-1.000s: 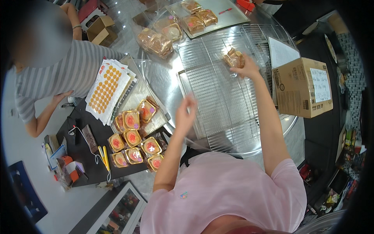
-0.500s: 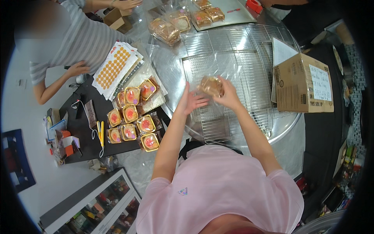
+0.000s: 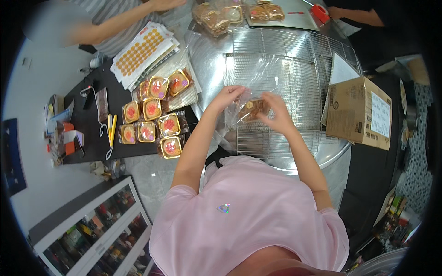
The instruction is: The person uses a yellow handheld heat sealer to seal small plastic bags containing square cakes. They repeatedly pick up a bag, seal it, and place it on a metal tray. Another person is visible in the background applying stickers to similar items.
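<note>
Over wire rack (image 3: 294, 60), hands grip bagged pastry (image 3: 253, 109).

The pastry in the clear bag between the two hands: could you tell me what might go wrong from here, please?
1. The pastry is held in a thin clear bag above the wire rack; if the left hand or right hand slips, it could drop and break.
2. The loose film might snag on the rack's wires.
3. The packed pastries lie close by the left elbow and could be knocked.
</note>
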Tool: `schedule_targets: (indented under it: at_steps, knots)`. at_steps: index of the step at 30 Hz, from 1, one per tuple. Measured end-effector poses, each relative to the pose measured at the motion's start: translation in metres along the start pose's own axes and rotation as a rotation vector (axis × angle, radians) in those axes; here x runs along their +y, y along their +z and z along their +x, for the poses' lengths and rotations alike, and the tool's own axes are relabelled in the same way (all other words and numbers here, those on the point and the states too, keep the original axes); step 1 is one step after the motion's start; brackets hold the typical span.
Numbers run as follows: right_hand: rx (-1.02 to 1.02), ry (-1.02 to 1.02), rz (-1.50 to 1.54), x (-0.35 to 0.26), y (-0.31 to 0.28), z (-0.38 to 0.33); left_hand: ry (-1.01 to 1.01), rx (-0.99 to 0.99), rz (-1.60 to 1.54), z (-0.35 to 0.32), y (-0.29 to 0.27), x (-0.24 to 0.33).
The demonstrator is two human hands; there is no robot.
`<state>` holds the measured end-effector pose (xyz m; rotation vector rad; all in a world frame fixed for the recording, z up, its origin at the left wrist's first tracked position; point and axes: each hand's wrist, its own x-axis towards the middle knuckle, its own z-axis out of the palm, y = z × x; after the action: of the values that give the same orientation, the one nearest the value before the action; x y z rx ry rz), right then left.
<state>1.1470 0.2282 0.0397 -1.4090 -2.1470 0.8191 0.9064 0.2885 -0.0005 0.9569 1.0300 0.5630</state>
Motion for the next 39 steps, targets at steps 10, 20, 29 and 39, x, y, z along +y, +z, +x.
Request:
schedule_targets:
  at_steps: [10,20,29,39]
  knots:
    - [-0.039,0.566,0.864,0.046,0.006,0.036,0.242,-0.173,-0.107,-0.016,-0.026,0.009]
    - [-0.038,0.526,1.192,0.019,-0.002,0.020,0.360,0.263,0.245,-0.025,0.004,-0.013]
    - [0.020,0.554,0.783,-0.009,-0.021,0.025,0.536,0.285,0.052,0.000,0.010,0.029]
    - [0.385,0.518,0.994,0.005,-0.060,0.148,0.505,0.505,0.292,-0.024,-0.025,0.046]
